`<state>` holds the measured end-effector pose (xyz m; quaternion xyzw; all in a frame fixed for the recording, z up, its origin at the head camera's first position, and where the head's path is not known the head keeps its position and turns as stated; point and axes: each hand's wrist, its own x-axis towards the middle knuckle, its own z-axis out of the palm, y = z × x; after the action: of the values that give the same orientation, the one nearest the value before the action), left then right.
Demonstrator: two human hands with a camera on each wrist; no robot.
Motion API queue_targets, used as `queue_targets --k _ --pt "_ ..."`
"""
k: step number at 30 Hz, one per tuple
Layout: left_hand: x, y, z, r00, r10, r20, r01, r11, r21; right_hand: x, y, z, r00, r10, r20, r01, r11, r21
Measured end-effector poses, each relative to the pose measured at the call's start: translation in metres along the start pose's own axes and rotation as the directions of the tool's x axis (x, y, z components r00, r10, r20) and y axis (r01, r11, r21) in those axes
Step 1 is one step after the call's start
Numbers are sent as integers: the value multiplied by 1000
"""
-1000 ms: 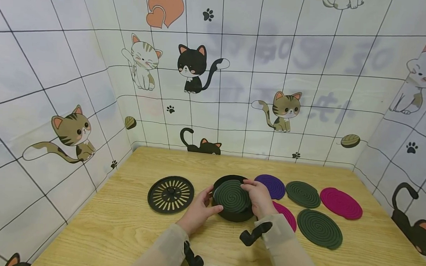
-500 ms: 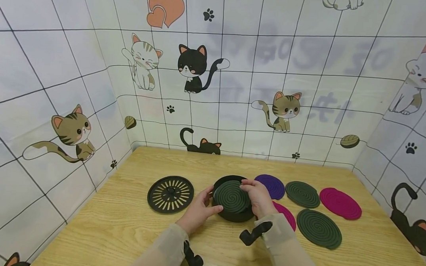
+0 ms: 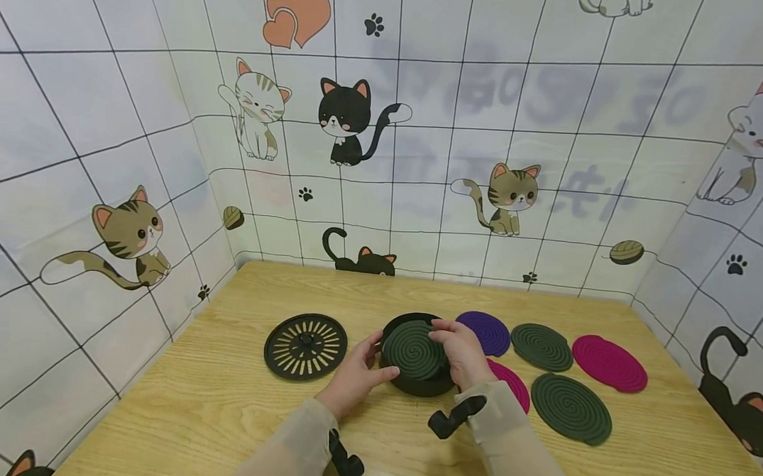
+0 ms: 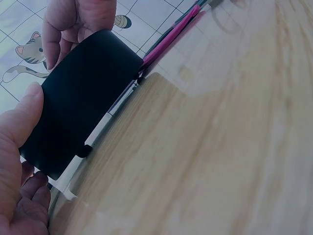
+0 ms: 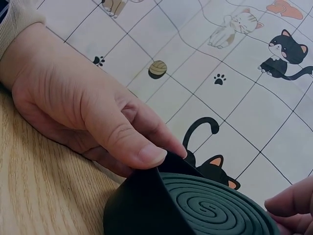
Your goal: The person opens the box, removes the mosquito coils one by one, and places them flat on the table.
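A black round mosquito coil holder stands at the middle of the table, with small feet visible under it in the left wrist view. Inside it lies a dark green mosquito coil, its spiral facing up. My left hand grips the holder's left side, thumb at the near rim and fingers around the far side. On the right, my right hand holds the rim, its thumb pressing on the edge and its index finger reaching over. Whether those fingers also touch the coil, I cannot tell.
A black slotted lid with a central knob lies at the left. Right of the holder lie several flat coils: a purple one, green ones and pink ones. A cat-print sheet encloses the wooden table.
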<state>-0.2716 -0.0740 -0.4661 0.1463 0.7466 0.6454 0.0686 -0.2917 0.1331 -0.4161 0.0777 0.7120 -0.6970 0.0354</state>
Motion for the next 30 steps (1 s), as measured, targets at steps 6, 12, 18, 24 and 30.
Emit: queue_targets --k 6,12,18,24,30 --pt "0 1 0 1000 -1 3 1 1000 -2 -1 1 -1 1000 -8 13 8 1000 -13" --pt "-1 1 0 1000 -1 1 1 1000 7 0 2 -2 1000 1 22 0 999 -32" --pt "-1 2 0 1000 5 -2 -5 1000 12 0 1 -1 999 7 32 -6 999 -47" --pt "-2 4 0 1000 16 3 -16 1000 12 1 3 0 1000 10 26 -8 998 -59" --pt "-1 1 0 1000 13 2 -13 1000 13 2 3 3 1000 -17 -12 16 997 -78"
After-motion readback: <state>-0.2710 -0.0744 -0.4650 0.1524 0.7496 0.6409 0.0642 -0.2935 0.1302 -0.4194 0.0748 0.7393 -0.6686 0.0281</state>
